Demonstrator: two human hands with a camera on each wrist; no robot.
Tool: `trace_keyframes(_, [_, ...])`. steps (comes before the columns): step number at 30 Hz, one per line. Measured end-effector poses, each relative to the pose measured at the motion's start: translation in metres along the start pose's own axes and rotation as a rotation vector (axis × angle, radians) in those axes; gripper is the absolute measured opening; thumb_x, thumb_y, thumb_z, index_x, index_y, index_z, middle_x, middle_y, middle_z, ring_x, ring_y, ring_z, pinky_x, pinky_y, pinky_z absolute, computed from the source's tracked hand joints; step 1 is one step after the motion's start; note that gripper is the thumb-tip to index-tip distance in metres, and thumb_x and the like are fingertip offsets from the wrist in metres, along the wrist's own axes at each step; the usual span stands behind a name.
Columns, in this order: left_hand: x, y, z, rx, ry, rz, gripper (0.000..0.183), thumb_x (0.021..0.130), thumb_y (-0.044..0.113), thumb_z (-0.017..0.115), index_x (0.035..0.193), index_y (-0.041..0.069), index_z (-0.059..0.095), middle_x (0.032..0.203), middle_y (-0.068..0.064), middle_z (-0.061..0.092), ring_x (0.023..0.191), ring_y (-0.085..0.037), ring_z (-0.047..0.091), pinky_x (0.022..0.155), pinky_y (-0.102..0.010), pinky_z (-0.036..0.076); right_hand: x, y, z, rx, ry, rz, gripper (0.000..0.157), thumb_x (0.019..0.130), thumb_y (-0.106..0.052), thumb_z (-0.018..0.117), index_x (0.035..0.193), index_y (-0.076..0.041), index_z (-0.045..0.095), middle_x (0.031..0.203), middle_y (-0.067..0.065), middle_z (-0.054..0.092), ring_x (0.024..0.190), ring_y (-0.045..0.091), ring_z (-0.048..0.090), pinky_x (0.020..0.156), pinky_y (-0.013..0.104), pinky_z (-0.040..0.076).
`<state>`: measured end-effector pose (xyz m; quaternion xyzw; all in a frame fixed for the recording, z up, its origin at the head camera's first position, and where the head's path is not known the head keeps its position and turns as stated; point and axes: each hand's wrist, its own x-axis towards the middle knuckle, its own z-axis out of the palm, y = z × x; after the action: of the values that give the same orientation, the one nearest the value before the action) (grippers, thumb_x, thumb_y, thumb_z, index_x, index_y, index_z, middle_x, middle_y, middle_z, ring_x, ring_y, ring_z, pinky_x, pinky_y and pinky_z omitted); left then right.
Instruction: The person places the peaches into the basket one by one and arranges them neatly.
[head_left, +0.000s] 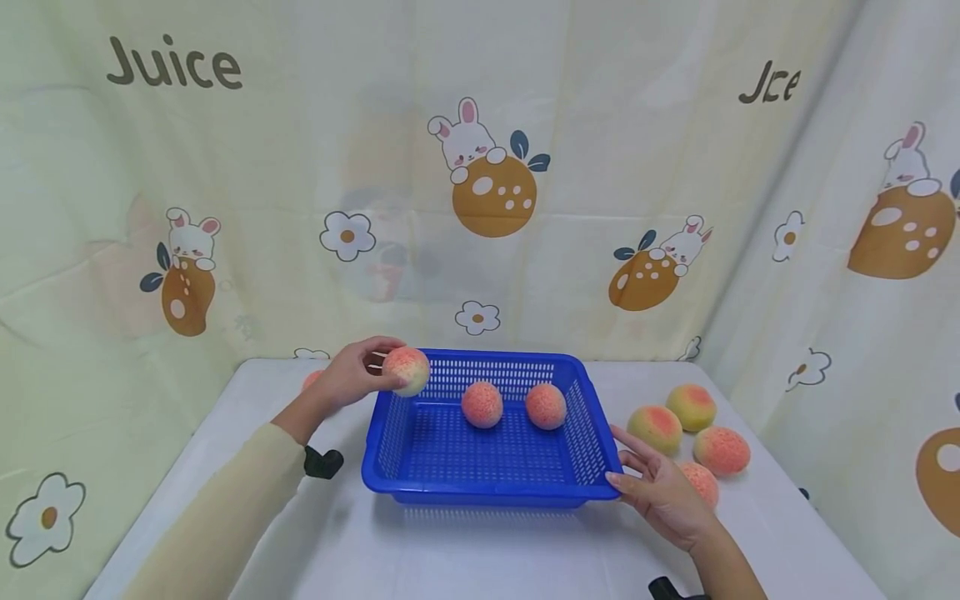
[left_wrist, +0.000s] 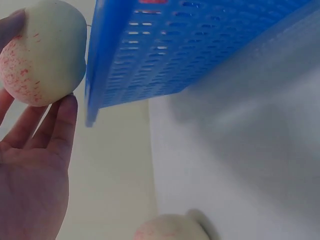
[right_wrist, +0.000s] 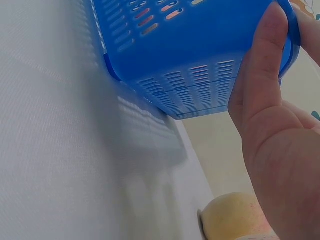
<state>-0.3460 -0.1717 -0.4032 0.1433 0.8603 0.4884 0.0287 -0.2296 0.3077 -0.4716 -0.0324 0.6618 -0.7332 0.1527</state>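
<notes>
My left hand (head_left: 352, 379) holds a pink and cream peach (head_left: 407, 371) between thumb and fingers at the back left rim of a blue plastic basket (head_left: 491, 487). In the left wrist view, that peach (left_wrist: 55, 55) is right beside the basket's outer wall (left_wrist: 145, 60). Inside the basket lie two pink peaches, one near the middle (head_left: 482, 405) and one further right (head_left: 546, 407). My right hand (head_left: 660, 492) grips the basket's right rim near its front corner, thumb and fingers on either side, as the right wrist view also shows.
Right of the basket several peaches lie on the white table (head_left: 450, 554), some yellowish (head_left: 692, 407), some pinker (head_left: 722, 451). Another peach (head_left: 312, 379) shows partly behind my left hand. A printed curtain (head_left: 570, 275) hangs along the back.
</notes>
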Motion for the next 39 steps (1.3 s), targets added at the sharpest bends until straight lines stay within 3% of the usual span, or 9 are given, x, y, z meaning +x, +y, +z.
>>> trace_keyframes(11, [0.009,0.020,0.000,0.050,-0.056,-0.005,0.063,0.081,0.039,0.087,0.135,0.025,0.060,0.131,-0.003,0.063,0.116,-0.026,0.063,0.096,-0.041,0.059,0.000,0.000,0.000,-0.006,0.000,0.005,0.081,0.100,-0.006,0.064,0.165,-0.014,0.016,0.115,0.001,0.060,0.103,0.015,0.069,0.094,0.031,0.060])
trace_keyframes(22, [0.021,0.036,0.005,0.109,-0.070,0.035,0.057,0.084,0.034,0.085,0.133,0.019,0.061,0.131,-0.006,0.064,0.116,-0.028,0.065,0.096,-0.043,0.059,0.001,0.000,0.000,-0.008,-0.006,0.001,0.080,0.101,-0.005,0.063,0.165,-0.014,0.016,0.116,0.001,0.060,0.102,0.014,0.069,0.094,0.030,0.060])
trace_keyframes(31, [0.030,0.039,0.015,0.063,-0.051,0.038,0.054,0.085,0.031,0.085,0.131,0.015,0.062,0.129,-0.009,0.066,0.111,-0.027,0.067,0.096,-0.042,0.058,0.002,0.002,-0.001,-0.004,0.002,0.006,0.079,0.100,-0.005,0.063,0.164,-0.015,0.018,0.115,0.001,0.060,0.102,0.014,0.069,0.094,0.031,0.060])
trace_keyframes(39, [0.030,0.033,0.021,0.072,-0.038,0.028,0.054,0.085,0.032,0.084,0.132,0.015,0.062,0.127,-0.008,0.066,0.115,-0.027,0.065,0.100,-0.043,0.056,0.002,0.001,-0.001,-0.002,-0.010,-0.007,0.080,0.101,-0.005,0.063,0.165,-0.014,0.016,0.115,0.001,0.061,0.103,0.013,0.069,0.094,0.031,0.060])
